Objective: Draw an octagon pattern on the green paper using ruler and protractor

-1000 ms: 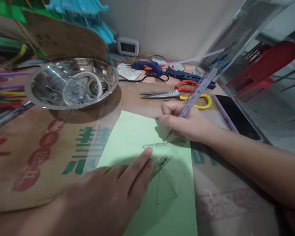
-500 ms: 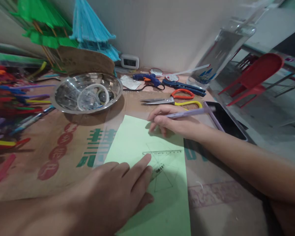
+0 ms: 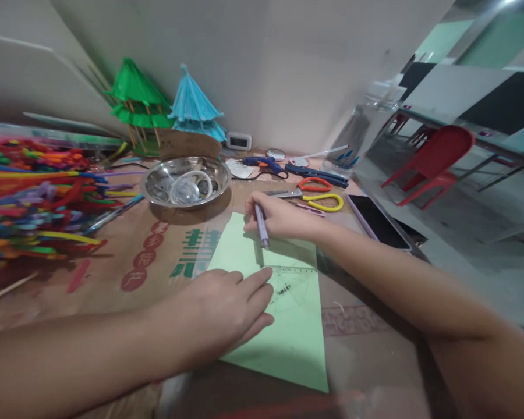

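A light green sheet of paper (image 3: 288, 361) lies in front of me on the cardboard-covered table. On it rests a clear set square (image 3: 294, 269), its marked edge facing away from me; faint lines show through it. My left hand (image 3: 240, 308) lies over its left side, fingers stretched out and pressing down. My right hand (image 3: 279, 215) is closed around a light purple pen (image 3: 262, 227) above the far part of the paper. The pen's writing tip cannot be made out. Just beyond that hand are scissors (image 3: 325, 202) with one orange and one yellow handle, partly covered.
Left stand a metal bowl (image 3: 157, 198) and a heap of coloured pipe cleaners (image 3: 48, 198). Behind are green (image 3: 140, 93) and blue (image 3: 194, 107) model pavilions, a glue gun (image 3: 262, 163) and dark blue pliers-like tool (image 3: 317, 174). A phone (image 3: 379, 221) lies right, near a clear bottle (image 3: 353, 139).
My view has shifted back, showing more of the pipe cleaners. My right hand has moved left over the paper, and the pen has swung from lying sideways to pointing toward me.
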`<state>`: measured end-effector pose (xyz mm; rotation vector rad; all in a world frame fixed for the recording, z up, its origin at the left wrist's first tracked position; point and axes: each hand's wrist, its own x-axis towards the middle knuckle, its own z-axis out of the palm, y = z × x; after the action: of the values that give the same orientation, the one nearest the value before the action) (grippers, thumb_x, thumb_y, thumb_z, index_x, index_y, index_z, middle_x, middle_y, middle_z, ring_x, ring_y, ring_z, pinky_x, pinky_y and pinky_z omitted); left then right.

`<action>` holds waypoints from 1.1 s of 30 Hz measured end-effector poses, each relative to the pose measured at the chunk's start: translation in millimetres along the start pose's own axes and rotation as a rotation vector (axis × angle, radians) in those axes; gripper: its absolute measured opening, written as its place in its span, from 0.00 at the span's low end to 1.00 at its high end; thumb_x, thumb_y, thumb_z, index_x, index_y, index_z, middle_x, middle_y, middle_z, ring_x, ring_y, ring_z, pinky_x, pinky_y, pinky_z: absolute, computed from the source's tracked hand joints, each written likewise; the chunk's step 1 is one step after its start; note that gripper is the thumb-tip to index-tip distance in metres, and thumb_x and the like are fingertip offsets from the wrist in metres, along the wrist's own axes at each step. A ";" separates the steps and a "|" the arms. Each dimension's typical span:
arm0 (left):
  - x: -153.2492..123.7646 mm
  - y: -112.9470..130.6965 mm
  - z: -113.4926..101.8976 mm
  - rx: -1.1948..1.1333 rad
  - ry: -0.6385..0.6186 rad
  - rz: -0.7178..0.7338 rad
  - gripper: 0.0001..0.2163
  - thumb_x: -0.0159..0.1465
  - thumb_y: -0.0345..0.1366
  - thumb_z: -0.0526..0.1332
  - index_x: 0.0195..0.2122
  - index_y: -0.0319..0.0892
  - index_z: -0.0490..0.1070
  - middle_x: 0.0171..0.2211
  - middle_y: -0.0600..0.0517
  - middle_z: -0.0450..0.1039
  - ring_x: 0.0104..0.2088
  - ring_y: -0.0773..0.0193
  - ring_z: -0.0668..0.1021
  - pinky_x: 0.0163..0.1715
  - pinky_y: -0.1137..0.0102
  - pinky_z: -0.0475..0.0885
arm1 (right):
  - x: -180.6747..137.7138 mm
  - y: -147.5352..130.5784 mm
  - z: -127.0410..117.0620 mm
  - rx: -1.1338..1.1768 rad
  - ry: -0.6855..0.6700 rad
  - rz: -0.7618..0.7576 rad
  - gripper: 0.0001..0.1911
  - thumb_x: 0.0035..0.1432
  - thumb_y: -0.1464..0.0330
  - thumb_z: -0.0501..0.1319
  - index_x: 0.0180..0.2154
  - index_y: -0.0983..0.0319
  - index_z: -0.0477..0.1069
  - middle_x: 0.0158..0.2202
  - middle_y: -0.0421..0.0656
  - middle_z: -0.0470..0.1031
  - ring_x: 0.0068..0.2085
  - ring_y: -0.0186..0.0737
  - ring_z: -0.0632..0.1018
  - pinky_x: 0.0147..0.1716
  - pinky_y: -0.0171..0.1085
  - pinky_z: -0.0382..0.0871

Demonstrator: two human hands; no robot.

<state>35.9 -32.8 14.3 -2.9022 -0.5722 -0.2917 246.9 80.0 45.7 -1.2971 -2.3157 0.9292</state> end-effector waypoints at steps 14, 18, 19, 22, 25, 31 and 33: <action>3.2 0.8 -0.2 -0.002 -0.024 -0.018 0.11 0.80 0.44 0.61 0.49 0.41 0.76 0.53 0.42 0.84 0.32 0.57 0.85 0.27 0.63 0.78 | 1.0 -11.9 6.4 -0.182 -0.018 -0.103 0.22 0.58 0.71 0.78 0.43 0.56 0.66 0.47 0.43 0.77 0.51 0.49 0.74 0.50 0.43 0.66; 2.8 2.0 -0.6 0.004 -0.023 -0.012 0.11 0.80 0.43 0.61 0.48 0.42 0.76 0.54 0.43 0.84 0.30 0.56 0.85 0.26 0.61 0.78 | 2.7 -9.0 9.7 -0.170 -0.019 -0.108 0.22 0.58 0.70 0.78 0.42 0.56 0.65 0.45 0.42 0.76 0.51 0.49 0.74 0.49 0.43 0.66; 2.9 2.1 -0.7 0.007 -0.021 -0.010 0.10 0.79 0.43 0.61 0.48 0.42 0.76 0.54 0.43 0.84 0.30 0.56 0.85 0.25 0.60 0.78 | 2.0 -8.6 11.1 -0.165 -0.015 -0.109 0.22 0.58 0.70 0.78 0.42 0.55 0.65 0.45 0.42 0.76 0.51 0.49 0.73 0.49 0.42 0.66; 3.5 1.8 -1.0 0.018 -0.020 -0.005 0.10 0.79 0.43 0.62 0.48 0.42 0.76 0.54 0.43 0.85 0.30 0.56 0.85 0.25 0.60 0.79 | -2.8 -10.7 14.4 -0.148 -0.001 -0.112 0.19 0.60 0.71 0.75 0.42 0.56 0.65 0.45 0.42 0.76 0.49 0.48 0.73 0.48 0.42 0.65; 2.7 0.9 -0.8 0.030 -0.015 0.001 0.10 0.79 0.43 0.62 0.49 0.41 0.77 0.56 0.42 0.85 0.31 0.57 0.86 0.26 0.62 0.79 | -9.5 -15.9 11.7 -0.127 0.024 -0.111 0.19 0.59 0.72 0.73 0.43 0.56 0.65 0.43 0.40 0.74 0.44 0.44 0.74 0.45 0.40 0.64; -1.9 1.0 2.6 0.057 0.028 0.009 0.12 0.80 0.43 0.60 0.52 0.41 0.78 0.61 0.42 0.84 0.32 0.54 0.87 0.28 0.58 0.80 | -11.9 -15.5 -6.1 -0.085 0.112 -0.076 0.19 0.57 0.70 0.72 0.39 0.56 0.62 0.39 0.37 0.73 0.39 0.40 0.72 0.40 0.38 0.61; -1.8 1.2 3.7 0.069 0.046 0.011 0.12 0.81 0.43 0.60 0.52 0.41 0.79 0.59 0.42 0.85 0.31 0.54 0.86 0.27 0.57 0.79 | -10.2 -10.6 -7.4 -0.072 0.127 -0.053 0.17 0.56 0.72 0.71 0.37 0.56 0.62 0.34 0.35 0.72 0.36 0.40 0.72 0.39 0.38 0.59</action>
<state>35.2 -33.8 10.1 -2.8238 -0.5482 -0.3305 249.8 70.3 58.7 -1.2775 -2.2921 0.7317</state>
